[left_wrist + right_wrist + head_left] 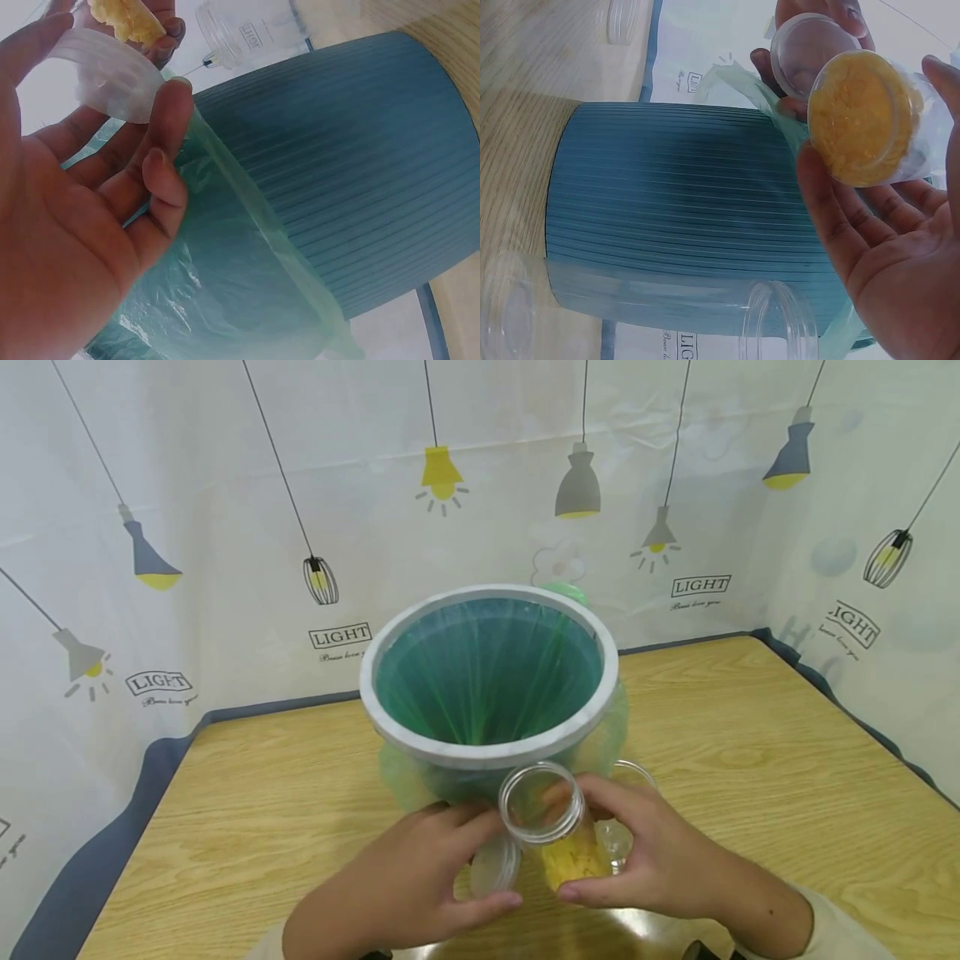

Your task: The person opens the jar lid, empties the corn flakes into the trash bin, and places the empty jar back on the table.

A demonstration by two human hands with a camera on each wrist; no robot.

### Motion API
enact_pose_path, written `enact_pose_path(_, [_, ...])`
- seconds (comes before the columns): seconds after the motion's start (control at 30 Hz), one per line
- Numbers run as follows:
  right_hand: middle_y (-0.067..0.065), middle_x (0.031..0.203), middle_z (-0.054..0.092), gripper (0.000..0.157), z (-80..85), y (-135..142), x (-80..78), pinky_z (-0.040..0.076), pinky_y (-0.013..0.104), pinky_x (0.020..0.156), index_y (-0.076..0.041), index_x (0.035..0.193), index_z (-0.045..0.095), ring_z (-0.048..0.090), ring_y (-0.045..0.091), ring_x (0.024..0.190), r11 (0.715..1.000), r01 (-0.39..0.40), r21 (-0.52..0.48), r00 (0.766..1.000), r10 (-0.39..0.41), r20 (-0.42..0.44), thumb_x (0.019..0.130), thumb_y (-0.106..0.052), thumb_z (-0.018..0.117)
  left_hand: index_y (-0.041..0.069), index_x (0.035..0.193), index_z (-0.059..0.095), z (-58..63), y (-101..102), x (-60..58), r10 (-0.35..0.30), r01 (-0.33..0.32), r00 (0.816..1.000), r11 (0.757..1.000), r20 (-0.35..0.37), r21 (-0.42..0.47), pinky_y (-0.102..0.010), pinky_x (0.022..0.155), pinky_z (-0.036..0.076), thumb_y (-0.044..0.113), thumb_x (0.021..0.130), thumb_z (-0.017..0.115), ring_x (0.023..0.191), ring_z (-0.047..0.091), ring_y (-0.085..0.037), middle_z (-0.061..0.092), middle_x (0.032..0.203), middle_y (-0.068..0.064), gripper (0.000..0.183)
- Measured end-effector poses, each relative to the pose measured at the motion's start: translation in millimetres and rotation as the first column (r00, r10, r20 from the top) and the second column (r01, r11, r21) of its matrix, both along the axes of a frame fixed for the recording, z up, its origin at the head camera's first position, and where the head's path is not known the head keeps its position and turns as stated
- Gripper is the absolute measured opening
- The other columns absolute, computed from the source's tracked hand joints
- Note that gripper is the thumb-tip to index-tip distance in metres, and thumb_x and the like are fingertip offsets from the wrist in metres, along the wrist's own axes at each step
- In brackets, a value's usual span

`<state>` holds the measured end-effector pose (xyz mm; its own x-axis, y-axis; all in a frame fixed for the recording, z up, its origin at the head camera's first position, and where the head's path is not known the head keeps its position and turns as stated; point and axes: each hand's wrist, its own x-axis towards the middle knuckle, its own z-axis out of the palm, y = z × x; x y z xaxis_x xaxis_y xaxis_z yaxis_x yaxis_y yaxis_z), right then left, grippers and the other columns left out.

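My left hand (408,881) holds a translucent white lid (495,866) between thumb and fingers. In the left wrist view the lid (112,79) is tilted, its edge against the fingertips. My right hand (667,856) grips a clear screw-top jar (573,858), uncapped and leaning, with yellow pieces in its lower part. The right wrist view looks at the bottom of this jar (864,120), filled with yellow. Both hands are close together just in front of a blue-green ribbed bin (667,180). A green plastic bag (491,677) lines the bin, held under a pale ring.
A second clear jar (660,296) stands upright and uncapped on the wooden table (247,802), beside the right hand. Another clear round lid or container (622,21) is on the table. A curtain (480,543) printed with lamps hangs behind the table.
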<state>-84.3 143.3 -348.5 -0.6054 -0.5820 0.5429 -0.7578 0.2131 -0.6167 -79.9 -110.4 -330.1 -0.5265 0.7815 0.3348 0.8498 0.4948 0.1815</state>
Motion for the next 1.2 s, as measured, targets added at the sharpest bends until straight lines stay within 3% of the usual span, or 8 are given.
enact_pose_path(0.43, [-0.006, 0.113, 0.06, 0.065, -1.5, 0, -0.4, 0.052, 0.024, 0.073, -0.015, 0.124, 0.05, 0.058, 0.006, 0.095, 1.0, 0.005, 0.0, 1.0, -0.005, 0.001, 0.067, -0.024, 0.081, 0.023, 0.137, 0.038, -6.1, 1, -2.0, -0.053, 0.053, 0.996, 0.999, 0.067, -0.001, -0.024, 0.088, 0.048, 0.052, 0.083, 0.057, 0.108, 0.057, -0.005, 0.052, 0.129, 0.009, 0.063])
enact_pose_path(0.67, [-0.007, 0.111, 0.06, 0.065, -1.4, 1, -0.4, 0.052, 0.023, 0.072, -0.015, 0.123, 0.051, 0.058, 0.006, 0.093, 1.0, 0.02, -0.002, 1.0, -0.02, -0.022, 0.066, -0.024, 0.081, 0.022, 0.127, 0.044, -11.1, 1, -3.6, -0.042, 0.043, 0.993, 0.999, 0.113, -0.003, -0.018, 0.084, 0.047, 0.047, 0.077, 0.068, 0.096, 0.056, 0.0, 0.055, 0.111, 0.012, 0.06])
enact_pose_path(0.97, [-0.008, 0.109, 0.06, 0.064, -0.9, 1, -0.6, 0.051, 0.023, 0.073, -0.017, 0.122, 0.051, 0.059, 0.005, 0.092, 0.999, 0.032, 0.003, 0.999, -0.032, -0.03, 0.066, -0.025, 0.081, 0.026, 0.12, 0.047, -13.9, 3, -2.6, -0.007, 0.011, 0.997, 0.999, 0.081, -0.045, -0.015, 0.073, 0.047, 0.052, 0.07, 0.071, 0.083, 0.055, 0.004, 0.058, 0.1, 0.019, 0.061])
enact_pose_path(1.07, [-0.008, 0.109, 0.06, 0.064, -1.1, 1, -0.6, 0.051, 0.023, 0.073, -0.017, 0.122, 0.051, 0.059, 0.005, 0.091, 0.999, 0.036, 0.003, 0.999, -0.035, -0.033, 0.066, -0.025, 0.082, 0.027, 0.116, 0.049, -14.8, 4, -2.6, -0.007, 0.017, 0.99, 0.997, 0.139, -0.07, -0.011, 0.066, 0.043, 0.058, 0.072, 0.066, 0.074, 0.051, 0.007, 0.058, 0.097, 0.021, 0.056])
enact_pose_path(1.2, [-0.008, 0.109, 0.06, 0.064, -1.9, 1, -0.5, 0.051, 0.023, 0.073, -0.017, 0.121, 0.051, 0.059, 0.006, 0.091, 1.0, 0.031, -0.001, 0.999, -0.031, -0.025, 0.066, -0.024, 0.082, 0.029, 0.106, 0.051, -16.4, 7, -2.1, 0.006, 0.022, 0.965, 0.994, 0.262, -0.105, -0.008, 0.055, 0.036, 0.064, 0.074, 0.059, 0.059, 0.043, 0.008, 0.053, 0.081, 0.023, 0.048])
